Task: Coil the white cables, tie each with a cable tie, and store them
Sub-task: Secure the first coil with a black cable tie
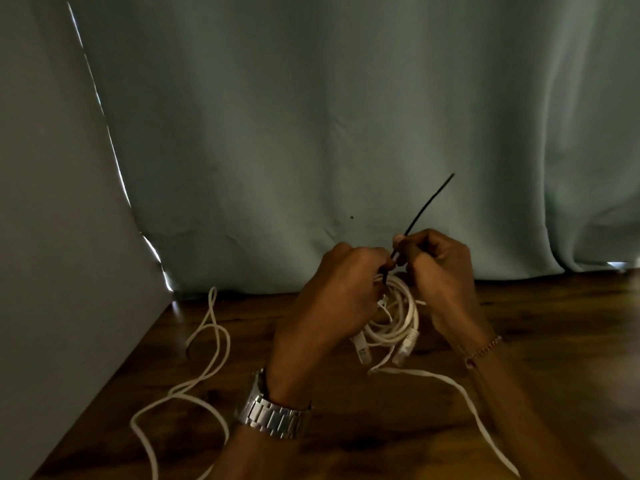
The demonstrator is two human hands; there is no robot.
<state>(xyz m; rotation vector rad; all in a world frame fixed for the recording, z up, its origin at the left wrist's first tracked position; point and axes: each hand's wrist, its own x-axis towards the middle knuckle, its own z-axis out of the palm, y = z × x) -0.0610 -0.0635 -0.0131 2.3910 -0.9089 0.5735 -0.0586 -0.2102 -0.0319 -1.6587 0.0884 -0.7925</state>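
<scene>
Left hand gripping coiled cable, tie pinched above

Both forearms are bare and sleeveless, the left wrist at lower centre of the frame wearing a silver metal link-band watch, the right wrist at centre right wearing a thin beaded bracelet with reddish and pale beads.

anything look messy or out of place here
Yes: one loose white cable sprawls uncoiled on the wooden floor, left of the hands. The coiled white cable is held up, black cable tie not yet cinched.
</scene>
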